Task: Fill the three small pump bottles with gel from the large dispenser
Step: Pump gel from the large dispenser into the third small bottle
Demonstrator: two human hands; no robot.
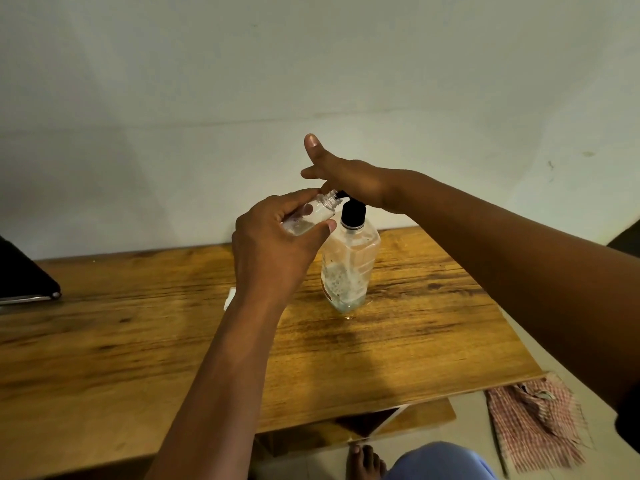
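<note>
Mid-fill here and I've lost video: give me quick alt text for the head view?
The left hand holds a small clear bottle tilted, its open neck at the spout of the large dispenser, while the right hand presses the black pump head with fingers straight. The dispenser stands on a wooden table.

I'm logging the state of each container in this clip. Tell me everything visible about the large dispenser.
The large dispenser is a clear plastic bottle with a black collar and black pump on top. It stands upright on the wooden table, near the far edge. It looks mostly empty, with bubbly gel in the lower part. The right hand presses its pump head with straight fingers. The left hand holds a small bottle, uncapped and tilted, with its mouth at the pump's spout.
</note>
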